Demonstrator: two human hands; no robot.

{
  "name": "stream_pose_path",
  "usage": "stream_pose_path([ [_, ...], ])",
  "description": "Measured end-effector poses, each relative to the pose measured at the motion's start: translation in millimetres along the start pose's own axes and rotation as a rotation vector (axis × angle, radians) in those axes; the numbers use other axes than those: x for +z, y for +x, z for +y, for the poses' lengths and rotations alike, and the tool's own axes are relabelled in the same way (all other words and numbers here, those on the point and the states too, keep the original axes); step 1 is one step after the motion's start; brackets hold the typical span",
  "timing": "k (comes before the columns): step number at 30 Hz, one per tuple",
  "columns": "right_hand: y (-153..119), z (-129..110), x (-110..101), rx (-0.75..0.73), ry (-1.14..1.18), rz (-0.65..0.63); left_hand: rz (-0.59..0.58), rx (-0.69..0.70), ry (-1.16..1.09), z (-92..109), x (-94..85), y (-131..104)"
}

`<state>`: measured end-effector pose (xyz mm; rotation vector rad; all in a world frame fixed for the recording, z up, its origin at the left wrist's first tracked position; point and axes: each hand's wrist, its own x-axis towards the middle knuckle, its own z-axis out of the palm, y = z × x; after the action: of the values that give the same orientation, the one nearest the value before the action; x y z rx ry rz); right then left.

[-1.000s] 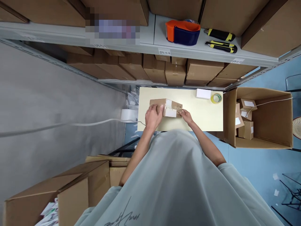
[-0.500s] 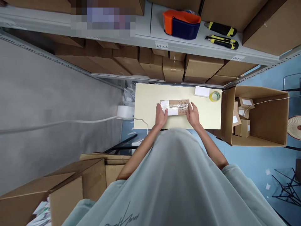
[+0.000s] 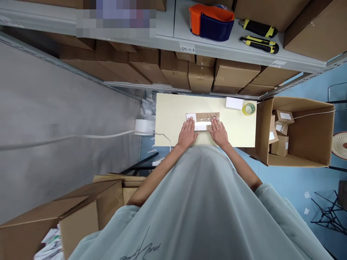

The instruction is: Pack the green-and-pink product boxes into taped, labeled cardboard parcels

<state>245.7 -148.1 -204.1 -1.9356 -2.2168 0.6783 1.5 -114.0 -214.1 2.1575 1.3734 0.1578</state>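
Note:
A flat brown cardboard box (image 3: 202, 117) lies on the cream table (image 3: 170, 108), with white labels and a strip of shiny clear tape along its top. My left hand (image 3: 187, 133) rests flat on the box's left part, fingers stretched out. On the right part, my right hand (image 3: 219, 132) also lies flat, fingers straight and a little apart. Both palms cover some of the near edge. Behind the box, towards the right, are a white stack of labels or small box (image 3: 234, 103) and a roll of tape (image 3: 248, 109).
Right of the table stands a large open carton (image 3: 309, 133) holding several small boxes. Above, a grey shelf (image 3: 162, 32) bears cartons, an orange and blue holder (image 3: 211, 23) and utility knives (image 3: 259, 36). A white cable (image 3: 114, 136) crosses at left. Another open carton (image 3: 78, 216) stands lower left.
Both hands have gone from holding the box at its two ends to lying flat on its top, fingers straightened. The box has stayed in about the same place.

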Motion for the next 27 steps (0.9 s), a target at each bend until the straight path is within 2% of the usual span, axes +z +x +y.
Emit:
stream_pose_path([
  [2,1,-9,4,-0.014,0.055,0.007,-0.011,0.040,-0.037,11,2.4,3],
  [5,4,-18,5,-0.107,0.124,-0.073,-0.071,0.130,-0.095,24,4.1,8],
  [8,0,-12,1,-0.110,0.155,-0.108,-0.098,0.120,-0.103,17,-0.6,4],
  [12,-14,2,-3,-0.007,0.136,-0.031,-0.051,0.056,-0.112,1,-8.6,-10],
  [15,-13,-4,2,0.037,0.122,0.011,-0.010,0.035,-0.103,8,-8.2,-10],
  [18,-2,-15,9,-0.021,0.129,-0.008,-0.029,0.094,-0.097,21,-5.1,0],
  [21,4,-7,7,-0.044,0.150,-0.016,-0.060,0.116,-0.124,17,-5.4,6],
  [24,-2,23,0,0.122,0.179,0.067,0.011,0.027,-0.171,-4,-7.1,-1],
  [27,-14,50,-2,0.300,0.312,0.083,0.124,-0.228,-0.304,-20,-3.3,-9],
])
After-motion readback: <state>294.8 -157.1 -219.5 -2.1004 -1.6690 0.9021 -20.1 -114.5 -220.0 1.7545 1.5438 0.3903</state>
